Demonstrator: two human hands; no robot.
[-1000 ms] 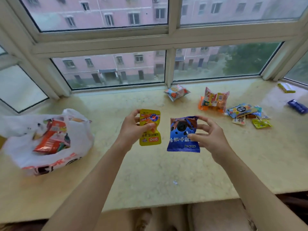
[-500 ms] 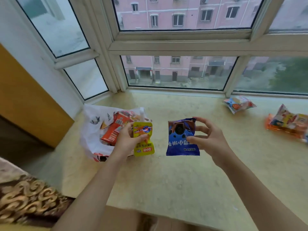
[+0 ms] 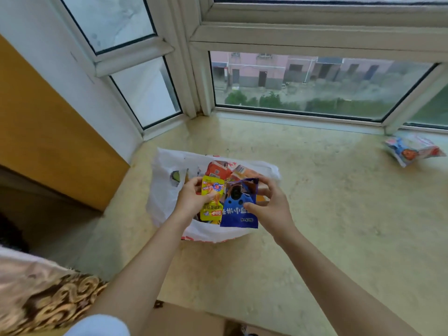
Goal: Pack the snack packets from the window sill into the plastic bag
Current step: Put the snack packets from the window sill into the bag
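- While both packets were being held over bare sill a second ago, they are now hanging right above the bag (image 3: 169,190).
- Left hand (image 3: 191,197) is pinching the yellow packet (image 3: 212,198); right hand (image 3: 269,207) is pinching the blue packet (image 3: 238,209).
- Both grips are clamped; neither packet is released yet.
- Drop looks imminent.
- One packet (image 3: 412,150) is lying far right on the sill (image 3: 339,214), waiting.

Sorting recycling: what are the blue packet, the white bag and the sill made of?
Blue snack packet: glossy printed plastic film, judging by sheen and creases. White carrier bag: thin, crumpled, slightly see-through plastic. Beige window sill: polished, mottled stone, possibly marble or imitation.
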